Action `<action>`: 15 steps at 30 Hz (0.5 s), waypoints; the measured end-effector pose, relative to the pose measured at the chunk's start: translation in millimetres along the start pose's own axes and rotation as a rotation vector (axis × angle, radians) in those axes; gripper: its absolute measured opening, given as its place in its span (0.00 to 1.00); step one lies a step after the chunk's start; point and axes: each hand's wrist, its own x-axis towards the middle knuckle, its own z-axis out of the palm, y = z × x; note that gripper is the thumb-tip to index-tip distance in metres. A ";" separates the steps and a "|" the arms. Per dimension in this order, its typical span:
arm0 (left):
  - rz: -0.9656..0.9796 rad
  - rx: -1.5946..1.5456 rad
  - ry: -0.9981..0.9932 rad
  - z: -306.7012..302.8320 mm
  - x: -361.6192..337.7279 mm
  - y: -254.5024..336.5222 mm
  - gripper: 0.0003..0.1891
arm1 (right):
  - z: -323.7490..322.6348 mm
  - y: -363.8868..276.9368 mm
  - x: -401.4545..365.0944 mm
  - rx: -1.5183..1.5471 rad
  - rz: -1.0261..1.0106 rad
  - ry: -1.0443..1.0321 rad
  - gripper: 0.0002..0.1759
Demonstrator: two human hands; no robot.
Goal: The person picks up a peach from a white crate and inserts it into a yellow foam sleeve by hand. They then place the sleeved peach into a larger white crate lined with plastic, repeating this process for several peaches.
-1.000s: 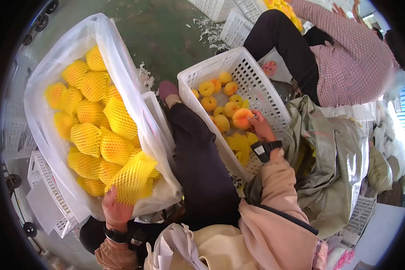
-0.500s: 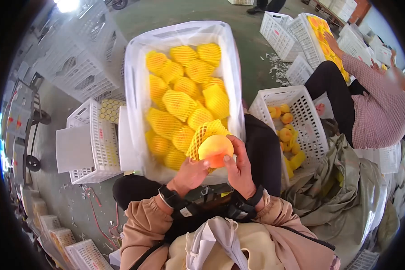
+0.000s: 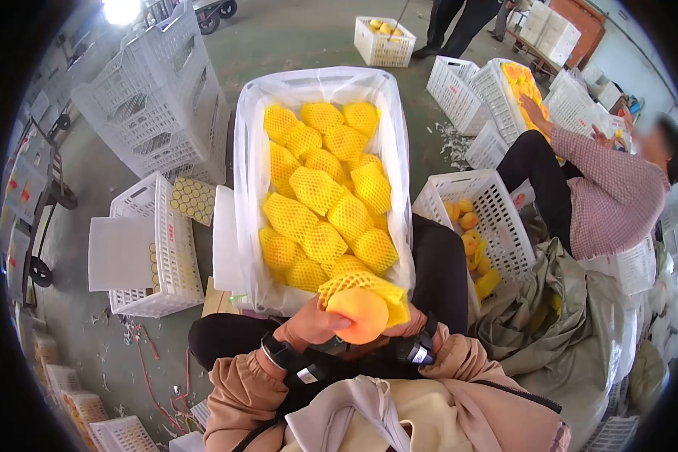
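Note:
A bare peach [image 3: 359,315] sits partly inside a yellow foam net sleeve [image 3: 380,286], held over my lap at the near edge of a lined crate. My left hand [image 3: 311,324] is closed on the peach from the left, thumb against its side. My right hand [image 3: 410,324] grips peach and sleeve from the right; its fingers are mostly hidden behind them. Just beyond my hands, the white plastic-lined crate [image 3: 246,151] contains several peaches in yellow foam nets [image 3: 316,190].
To my right, a white crate [image 3: 508,215] holds loose peaches [image 3: 471,241] beside a crumpled grey-green cloth [image 3: 557,301]. A seated co-worker [image 3: 610,200] reaches over another fruit crate. On the left are stacked white crates [image 3: 147,105] and a crate with a white sheet [image 3: 120,255].
The peach and both hands have come closer to my body. My right hand has gone from the peach's front to behind the sleeve. The view has shifted, showing another fruit crate farther back.

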 end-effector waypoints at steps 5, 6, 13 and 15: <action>-0.164 0.049 -0.085 -5.1 -13.7 4.5 0.35 | 1.3 -61.5 7.6 0.793 0.460 -0.067 0.23; -0.165 0.049 -0.086 -5.3 -15.0 4.5 0.35 | 2.1 -56.0 7.7 0.946 0.471 -0.138 0.22; -0.079 0.185 0.021 -0.3 -12.4 10.6 0.33 | -9.0 -46.2 11.9 0.887 0.216 0.260 0.08; 0.082 0.251 0.088 2.8 0.4 11.1 0.29 | -11.5 -55.1 23.6 0.201 0.057 0.568 0.08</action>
